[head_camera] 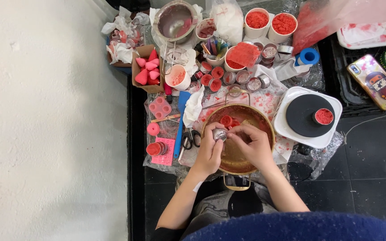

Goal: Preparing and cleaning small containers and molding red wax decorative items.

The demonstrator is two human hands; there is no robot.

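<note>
Both hands meet over the brass pan [237, 158], which sits at the near edge of the cluttered plastic sheet [264, 100]. The left hand [210, 151] pinches a small silvery tin [220, 134] between thumb and fingers, just above the pan's far-left rim. The right hand [253, 145] curls in from the other side, its fingertips [235, 130] touching the tin or whatever sits in it; from here I can't quite tell which.

The tin looks light, stiff and thin-walled, the kind that dents if squeezed hard, and its smooth metal is probably slippery with the red residue that is smeared everywhere. A hold across its side wall, as the left hand has it, seems the safest.

Two red discs [228, 120] lie inside the pan by the far rim. Scissors [191, 139] rest just left of the pan. To the right stands a white hot plate [308, 117] with a red-filled tin [324, 116] on its black top.
</note>
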